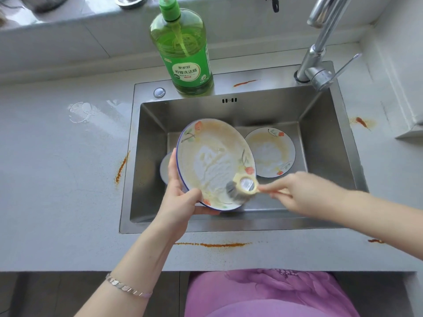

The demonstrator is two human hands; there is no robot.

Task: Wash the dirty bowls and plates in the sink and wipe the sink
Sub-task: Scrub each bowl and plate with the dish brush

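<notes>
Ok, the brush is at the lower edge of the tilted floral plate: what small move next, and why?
Probably sweep the wooden-handled grey scrubbing brush, held in the right hand, up across the white blue-rimmed floral plate toward its top rim. The left hand grips the plate tilted over the steel sink, and yellowish film covers its upper part, while the middle looks partly scrubbed.

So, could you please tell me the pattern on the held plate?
The plate is white with orange flowers and a blue rim; head view.
</notes>
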